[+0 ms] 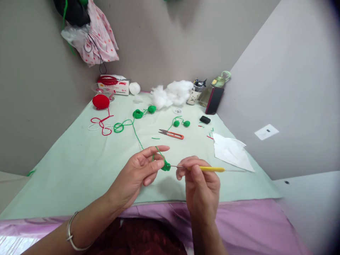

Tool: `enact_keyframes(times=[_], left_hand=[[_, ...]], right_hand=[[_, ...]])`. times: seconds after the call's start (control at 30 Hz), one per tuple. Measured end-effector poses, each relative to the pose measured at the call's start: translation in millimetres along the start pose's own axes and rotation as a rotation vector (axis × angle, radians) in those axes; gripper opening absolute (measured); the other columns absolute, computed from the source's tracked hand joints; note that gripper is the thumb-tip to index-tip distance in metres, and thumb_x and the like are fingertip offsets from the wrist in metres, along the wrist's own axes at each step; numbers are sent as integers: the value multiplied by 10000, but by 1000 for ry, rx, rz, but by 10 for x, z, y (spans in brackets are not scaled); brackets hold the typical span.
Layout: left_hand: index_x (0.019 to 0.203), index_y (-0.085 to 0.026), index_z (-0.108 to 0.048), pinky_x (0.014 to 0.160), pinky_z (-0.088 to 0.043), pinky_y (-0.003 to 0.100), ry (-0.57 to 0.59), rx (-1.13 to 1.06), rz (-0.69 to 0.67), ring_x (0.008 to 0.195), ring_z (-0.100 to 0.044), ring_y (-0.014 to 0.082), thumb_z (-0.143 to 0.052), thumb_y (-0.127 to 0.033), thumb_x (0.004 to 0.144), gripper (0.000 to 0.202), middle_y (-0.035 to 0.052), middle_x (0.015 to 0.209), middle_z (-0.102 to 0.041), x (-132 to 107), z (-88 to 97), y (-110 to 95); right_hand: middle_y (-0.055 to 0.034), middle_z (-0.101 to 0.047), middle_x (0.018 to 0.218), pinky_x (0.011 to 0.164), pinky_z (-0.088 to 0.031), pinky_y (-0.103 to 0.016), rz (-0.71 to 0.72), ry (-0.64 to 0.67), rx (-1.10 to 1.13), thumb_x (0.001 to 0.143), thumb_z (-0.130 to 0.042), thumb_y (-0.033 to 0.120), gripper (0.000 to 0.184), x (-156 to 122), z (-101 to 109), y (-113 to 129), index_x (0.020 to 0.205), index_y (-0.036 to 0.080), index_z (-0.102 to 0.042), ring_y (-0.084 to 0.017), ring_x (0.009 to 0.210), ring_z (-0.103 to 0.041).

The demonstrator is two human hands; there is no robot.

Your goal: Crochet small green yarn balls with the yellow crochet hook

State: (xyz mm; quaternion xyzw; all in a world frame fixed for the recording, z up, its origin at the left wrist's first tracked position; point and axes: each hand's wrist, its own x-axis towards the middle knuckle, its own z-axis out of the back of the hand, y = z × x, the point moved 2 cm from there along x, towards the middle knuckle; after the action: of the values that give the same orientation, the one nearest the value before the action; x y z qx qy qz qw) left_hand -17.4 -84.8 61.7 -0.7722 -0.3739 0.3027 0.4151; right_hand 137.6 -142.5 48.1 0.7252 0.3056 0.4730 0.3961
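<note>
My left hand pinches a small green crocheted piece between thumb and fingers, with green yarn looped over the raised forefinger and running back across the table. My right hand is closed on a crochet hook with a yellow handle; its metal tip is in the green piece. Both hands are held above the near part of the pale green table cover.
On the table lie red-handled snips, two small green balls, green yarn bundles, a red yarn ball with loose red thread, white stuffing, white paper, a small black object, a box, a cup and a bottle by the wall.
</note>
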Motion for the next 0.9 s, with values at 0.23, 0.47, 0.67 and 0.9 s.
enact_keyframes(times=[0.23,0.47,0.67,0.9], left_hand=[[1209,-285,-767,509,-290,193,-11,-4,-25,481,-423,-17,-827,-312,864,351,-35,913,-632,0,-99,123],[1275,-167,-750,500,-282,160,5,-201,160,480,-345,31,-812,-312,878,427,-91,530,-436,61,-56,173],[1182,-234,-774,590,-398,178,6,-116,39,539,-493,20,-845,-263,841,349,-57,763,-594,29,-97,93],[1396,-212,-640,613,-419,204,8,-83,82,546,-496,49,-811,-271,873,553,-51,738,-616,-7,-92,112]], right_hand=[[-35,-740,957,707,-578,-303,172,14,-304,1005,-586,128,252,-70,-91,-32,1050,283,-780,-173,882,-698],[-50,-736,1002,759,-575,-336,395,15,-567,964,-629,69,314,-96,-30,-16,1143,282,-773,-185,907,-694],[-11,-704,885,721,-524,-322,102,-14,-176,1013,-600,187,204,-23,-9,-13,1004,281,-781,-162,813,-644],[-9,-704,899,691,-520,-311,39,-15,-107,1002,-627,208,191,-53,-19,-83,992,293,-798,-148,766,-628]])
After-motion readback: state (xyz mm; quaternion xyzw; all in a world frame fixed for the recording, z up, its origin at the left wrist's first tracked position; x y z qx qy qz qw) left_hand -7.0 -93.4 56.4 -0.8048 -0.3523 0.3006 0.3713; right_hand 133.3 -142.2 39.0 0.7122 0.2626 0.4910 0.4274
